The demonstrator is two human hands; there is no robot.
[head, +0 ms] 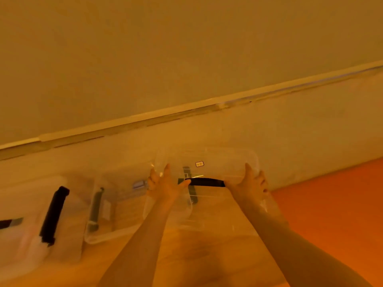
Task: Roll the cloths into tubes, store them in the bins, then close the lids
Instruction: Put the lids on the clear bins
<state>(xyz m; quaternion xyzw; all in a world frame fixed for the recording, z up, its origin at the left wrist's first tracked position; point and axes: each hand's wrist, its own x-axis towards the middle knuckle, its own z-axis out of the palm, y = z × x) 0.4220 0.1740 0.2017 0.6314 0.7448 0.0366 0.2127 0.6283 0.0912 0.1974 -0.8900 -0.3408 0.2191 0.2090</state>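
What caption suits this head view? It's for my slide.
Both hands, left hand and right hand, hold a clear lid above a bin.

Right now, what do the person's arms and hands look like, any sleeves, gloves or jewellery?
Both forearms are bare right down to the frame's bottom edge: no sleeves showing. The left hand and right hand wear no gloves. No watch or bracelet shows; rings are too blurred to tell.

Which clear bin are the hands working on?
The rightmost clear plastic bin: both hands hold a clear lid with a black handle over it; the others sit untouched to its left.
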